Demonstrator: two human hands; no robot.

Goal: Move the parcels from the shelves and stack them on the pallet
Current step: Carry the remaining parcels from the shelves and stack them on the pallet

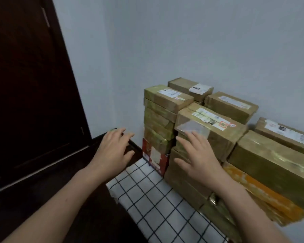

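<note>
Parcels [209,123], brown cardboard, taped, most bearing white shipping labels: stacked in several columns on a surface covered by a black-and-white checked cloth [147,199], set in the corner against a pale wall [182,41].

- Tall column at left rear, with a red box [154,156] at its base.
- Front column just beside it, topped by a labelled parcel with clear tape over its near corner.
- Lower parcels at right, one an orange parcel [263,199].

Hands:

- Left hand [112,149]: fingers spread and straight, holding nothing, left of the tall column and apart from it.
- Right hand [198,155]: fingers spread, holding nothing, before the front column, fingertips at the near edge of its top parcel. Contact cannot be told.

Dark wooden door [25,85] at far left.
</note>
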